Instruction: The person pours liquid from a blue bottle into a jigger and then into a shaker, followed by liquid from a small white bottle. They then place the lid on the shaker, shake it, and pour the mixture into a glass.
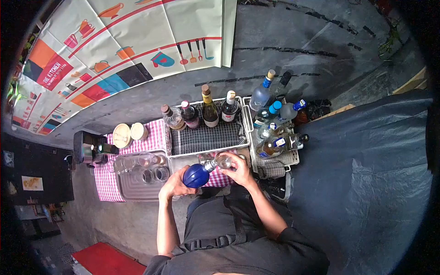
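While tipped neck-first toward glass (224, 161), blue bottle (196, 176) gripped in left hand (175, 185), centre frame. Glass wrapped by right hand (239, 169), held close under spout to catch pour above checked tabletop (106, 182).

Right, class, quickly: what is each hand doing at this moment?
Left hand: closed around a blue bottle, tipped toward the glass.
Right hand: closed around a small clear glass.
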### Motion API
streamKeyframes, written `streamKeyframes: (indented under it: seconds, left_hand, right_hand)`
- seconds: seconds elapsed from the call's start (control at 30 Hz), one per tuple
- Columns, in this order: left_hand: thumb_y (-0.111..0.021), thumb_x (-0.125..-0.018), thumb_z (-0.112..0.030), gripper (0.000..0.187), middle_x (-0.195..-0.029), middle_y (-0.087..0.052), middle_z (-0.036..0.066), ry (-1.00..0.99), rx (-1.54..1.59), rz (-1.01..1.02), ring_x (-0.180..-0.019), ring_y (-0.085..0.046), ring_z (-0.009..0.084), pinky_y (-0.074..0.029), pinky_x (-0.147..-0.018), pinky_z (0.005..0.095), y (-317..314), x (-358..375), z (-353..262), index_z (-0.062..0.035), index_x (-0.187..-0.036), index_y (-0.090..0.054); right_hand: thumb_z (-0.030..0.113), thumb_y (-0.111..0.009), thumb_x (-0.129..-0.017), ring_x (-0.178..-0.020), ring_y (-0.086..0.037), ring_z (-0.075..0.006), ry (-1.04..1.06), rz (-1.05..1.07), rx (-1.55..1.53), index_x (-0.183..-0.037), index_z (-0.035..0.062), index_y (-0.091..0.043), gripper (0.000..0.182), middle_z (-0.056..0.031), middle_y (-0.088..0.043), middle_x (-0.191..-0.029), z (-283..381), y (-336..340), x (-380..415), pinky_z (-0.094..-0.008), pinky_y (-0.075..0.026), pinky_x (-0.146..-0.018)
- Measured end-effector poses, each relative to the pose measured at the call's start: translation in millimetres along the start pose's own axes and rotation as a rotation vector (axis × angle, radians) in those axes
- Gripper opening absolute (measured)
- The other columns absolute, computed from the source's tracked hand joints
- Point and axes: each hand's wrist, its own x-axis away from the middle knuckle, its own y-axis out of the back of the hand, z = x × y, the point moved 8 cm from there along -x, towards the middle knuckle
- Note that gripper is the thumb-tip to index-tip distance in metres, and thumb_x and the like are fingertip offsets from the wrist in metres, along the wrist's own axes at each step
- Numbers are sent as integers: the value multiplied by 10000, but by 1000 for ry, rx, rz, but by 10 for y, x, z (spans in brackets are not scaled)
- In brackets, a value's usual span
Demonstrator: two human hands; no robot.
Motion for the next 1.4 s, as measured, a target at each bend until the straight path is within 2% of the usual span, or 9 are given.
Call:
streamKeyframes:
  seconds: [0.1,0.17,0.2,0.3,0.63,0.87,0.93,1.03,1.4]
  left_hand:
    - [-919,-572,-180,827,-1077,-713,93,-220,35,-96,-983,-682,159,-543,-923,336,-54,-2,27,-73,-1321,-585]
    - [-933,-564,-190,859,-1110,-701,88,-218,156,-141,-997,-671,159,-535,-928,338,-68,4,131,-46,-1328,-570]
    - [-933,-564,-190,859,-1110,-701,88,-218,158,-141,-997,-671,159,-535,-928,338,-82,39,111,-46,-1328,-570]
    - [-944,-560,-203,886,-1142,-690,82,-240,246,-157,-1010,-664,166,-529,-936,341,-78,127,90,-31,-1338,-555]
    - [-912,-575,-184,860,-1140,-692,93,-183,190,-167,-1025,-667,174,-526,-949,341,-95,160,251,-41,-1343,-553]
    - [-907,-566,-227,839,-1129,-714,132,-148,44,-193,-1033,-699,231,-541,-949,368,-69,120,175,-56,-1319,-580]
    - [-905,-564,-240,841,-1125,-718,141,-127,-4,-180,-1032,-703,243,-541,-949,372,-50,126,80,-57,-1319,-583]
    - [-901,-559,-263,842,-1122,-724,159,-83,-85,-147,-1035,-708,263,-541,-951,380,-15,108,4,-52,-1314,-594]
    - [-902,-531,-302,827,-1104,-732,183,7,-140,-60,-1024,-717,283,-547,-934,389,91,60,-156,-28,-1265,-638]
  right_hand:
    - [-15,-799,-818,-1136,-649,-194,-55,-69,-11,-1327,45,-596,552,-102,-647,-1264,-57,136,7,-362,-534,-1008]
    - [-10,-812,-774,-1121,-660,-218,-12,-158,369,-1291,21,-616,554,-114,-657,-1245,1,282,-27,-364,-536,-985]
    - [11,-802,-737,-1141,-652,-327,50,-164,527,-1302,28,-610,597,-157,-650,-1251,174,286,-28,-399,-523,-982]
    - [-4,-784,-742,-1156,-634,-368,31,-126,718,-1311,48,-611,597,-155,-645,-1264,133,295,-51,-436,-515,-997]
    - [-13,-788,-725,-1038,-562,-328,55,35,1028,-1343,122,-651,648,-129,-599,-1109,-24,86,-174,-436,-470,-948]
    - [-14,-776,-740,-1085,-583,-335,47,55,1018,-1352,69,-624,636,-142,-613,-1152,77,57,-168,-423,-481,-965]
    - [-9,-769,-752,-1164,-613,-351,66,-17,677,-1337,16,-602,609,-165,-637,-1241,56,109,-152,-411,-495,-1003]
    - [2,-772,-755,-1209,-625,-354,96,-17,562,-1310,-10,-595,582,-180,-647,-1291,110,73,-122,-410,-499,-1030]
    - [-26,-692,-748,-1198,-631,-348,119,-75,474,-1291,-6,-597,552,-189,-653,-1271,277,-13,-88,-410,-501,-1020]
